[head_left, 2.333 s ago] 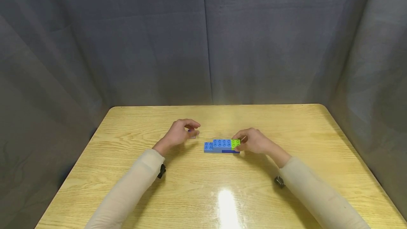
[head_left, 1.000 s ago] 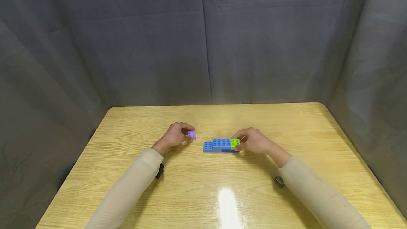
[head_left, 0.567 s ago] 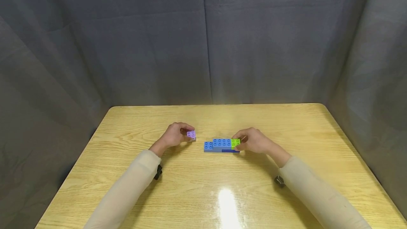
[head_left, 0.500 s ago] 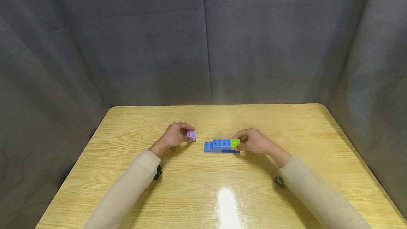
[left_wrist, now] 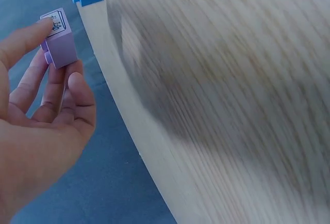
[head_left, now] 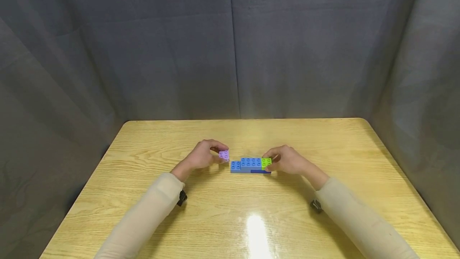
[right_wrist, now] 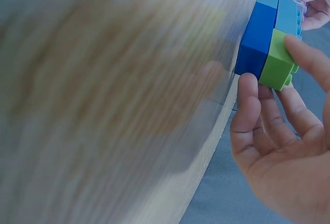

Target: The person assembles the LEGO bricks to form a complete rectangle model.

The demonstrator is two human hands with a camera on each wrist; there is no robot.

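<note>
My left hand [head_left: 203,156] pinches a small purple toy building brick [head_left: 224,155] between thumb and fingers, studs up, just left of a joined row of bricks. A printed picture marks one side of the purple brick [left_wrist: 62,41] in the left wrist view. My right hand [head_left: 288,159] grips the lime green brick [head_left: 266,162] at the row's right end. That green brick sits on a dark blue brick [right_wrist: 252,44]. Beside it on the upper layer is a light blue brick [head_left: 250,163], and a lower light blue brick [head_left: 235,166] ends the row at the left.
The bricks stand on a wood-grain table [head_left: 215,219] with rounded far corners. A grey curtain [head_left: 179,51] hangs behind and along both sides. Each wrist carries a small black device [head_left: 182,198].
My left hand closed its fingers on the purple brick, lifted it and carried it right, up to the row's left end. My right hand stays on the green brick.
</note>
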